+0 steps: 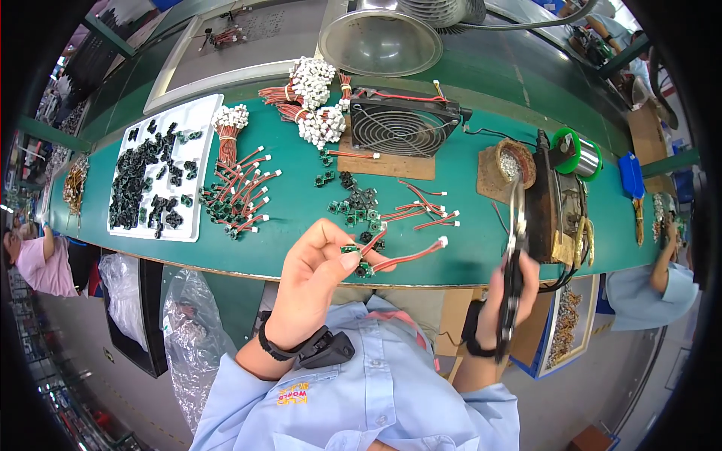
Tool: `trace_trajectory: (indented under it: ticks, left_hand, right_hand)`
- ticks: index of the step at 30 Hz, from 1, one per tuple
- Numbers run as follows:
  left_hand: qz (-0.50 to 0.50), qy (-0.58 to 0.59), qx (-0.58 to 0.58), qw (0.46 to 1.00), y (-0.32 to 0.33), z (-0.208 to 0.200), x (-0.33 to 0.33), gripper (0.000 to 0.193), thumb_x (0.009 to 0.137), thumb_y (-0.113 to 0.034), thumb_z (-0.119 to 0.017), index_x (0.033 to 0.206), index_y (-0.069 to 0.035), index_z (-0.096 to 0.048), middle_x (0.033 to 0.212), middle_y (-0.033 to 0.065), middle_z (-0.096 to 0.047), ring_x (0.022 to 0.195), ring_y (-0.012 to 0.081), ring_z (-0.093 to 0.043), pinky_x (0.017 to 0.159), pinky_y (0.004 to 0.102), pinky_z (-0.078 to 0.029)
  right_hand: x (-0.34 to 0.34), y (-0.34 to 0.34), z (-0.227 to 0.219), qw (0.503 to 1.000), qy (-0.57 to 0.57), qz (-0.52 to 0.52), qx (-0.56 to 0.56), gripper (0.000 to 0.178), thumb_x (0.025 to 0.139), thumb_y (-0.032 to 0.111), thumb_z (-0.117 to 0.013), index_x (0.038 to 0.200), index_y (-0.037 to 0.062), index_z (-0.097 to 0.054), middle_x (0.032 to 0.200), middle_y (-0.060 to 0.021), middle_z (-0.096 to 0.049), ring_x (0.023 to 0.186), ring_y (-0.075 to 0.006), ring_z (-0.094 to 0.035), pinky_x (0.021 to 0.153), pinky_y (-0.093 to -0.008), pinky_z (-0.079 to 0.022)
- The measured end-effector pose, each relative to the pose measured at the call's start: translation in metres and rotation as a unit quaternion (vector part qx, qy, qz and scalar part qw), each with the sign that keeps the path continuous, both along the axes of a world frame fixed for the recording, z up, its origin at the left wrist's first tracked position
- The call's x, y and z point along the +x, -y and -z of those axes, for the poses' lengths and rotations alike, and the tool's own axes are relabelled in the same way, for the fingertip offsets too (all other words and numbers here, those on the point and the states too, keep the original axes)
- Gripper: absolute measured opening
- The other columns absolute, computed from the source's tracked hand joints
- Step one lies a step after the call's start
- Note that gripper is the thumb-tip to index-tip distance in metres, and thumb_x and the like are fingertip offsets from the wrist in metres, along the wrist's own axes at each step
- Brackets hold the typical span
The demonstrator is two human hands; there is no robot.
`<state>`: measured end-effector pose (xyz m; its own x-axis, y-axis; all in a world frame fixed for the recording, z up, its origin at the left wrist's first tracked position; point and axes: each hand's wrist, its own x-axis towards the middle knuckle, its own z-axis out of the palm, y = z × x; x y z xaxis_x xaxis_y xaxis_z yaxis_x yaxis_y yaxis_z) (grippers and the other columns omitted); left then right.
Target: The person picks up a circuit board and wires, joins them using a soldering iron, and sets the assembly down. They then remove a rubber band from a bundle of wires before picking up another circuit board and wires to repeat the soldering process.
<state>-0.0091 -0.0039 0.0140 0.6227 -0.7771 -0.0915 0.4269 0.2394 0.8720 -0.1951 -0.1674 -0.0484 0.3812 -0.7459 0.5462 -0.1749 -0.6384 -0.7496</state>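
My left hand is closed, its thumb and fingertips pinching a small green circuit board at the bench's near edge. Another small board sits at its fingers, with a red-and-brown wire lead reaching right to a white connector. My right hand is closed around a long tool with a black handle and a silver front part, smeared by motion. The tool stands steeply, its silver end just below a round tin of cleaning wire. More bare boards and loose leads lie beyond my left hand.
At left are a white tray of black parts and a pile of wired boards. Bundled leads and a black fan stand behind. A green-rimmed solder spool tops the station at right. Co-workers sit at both sides.
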Motion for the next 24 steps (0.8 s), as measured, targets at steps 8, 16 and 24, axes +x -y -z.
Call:
trace_trajectory:
  ticks: [8, 16, 24]
  left_hand:
    - [0.016, -0.044, -0.009, 0.999, -0.002, -0.001, 0.002, 0.016, 0.084, -0.019, -0.053, 0.085, -0.006, -0.044, 0.082, 0.0167, -0.062, 0.080, 0.0241, -0.061, 0.080, 0.0353, -0.045]
    - [-0.050, 0.053, 0.044, 0.996, 0.006, 0.003, -0.003, 0.016, 0.085, -0.018, -0.054, 0.086, -0.006, -0.044, 0.085, 0.0174, -0.065, 0.082, 0.0212, -0.062, 0.092, 0.0363, -0.035]
    - [-0.019, 0.106, 0.014, 0.994, 0.000, 0.010, 0.001, 0.010, 0.087, -0.001, -0.049, 0.091, -0.004, -0.041, 0.096, 0.0193, -0.063, 0.094, 0.0203, -0.061, 0.083, 0.0307, -0.045]
  right_hand:
    - [0.010, -0.003, -0.010, 0.980, 0.019, 0.052, 0.189, 0.035, 0.084, 0.005, -0.053, 0.119, 0.0032, -0.049, 0.105, -0.0098, -0.053, 0.096, -0.0193, -0.052, 0.086, -0.0293, -0.040]
    - [-0.020, -0.031, -0.041, 0.950, -0.003, -0.301, -0.083, 0.038, 0.071, 0.042, -0.067, 0.092, 0.0102, -0.063, 0.068, -0.0031, -0.060, 0.061, -0.0137, -0.057, 0.078, -0.0355, -0.031]
    - [-0.012, -0.041, -0.043, 0.949, -0.029, -0.304, -0.071, 0.035, 0.065, 0.039, -0.071, 0.089, 0.0140, -0.067, 0.070, 0.0010, -0.062, 0.059, -0.0122, -0.058, 0.081, -0.0338, -0.030]
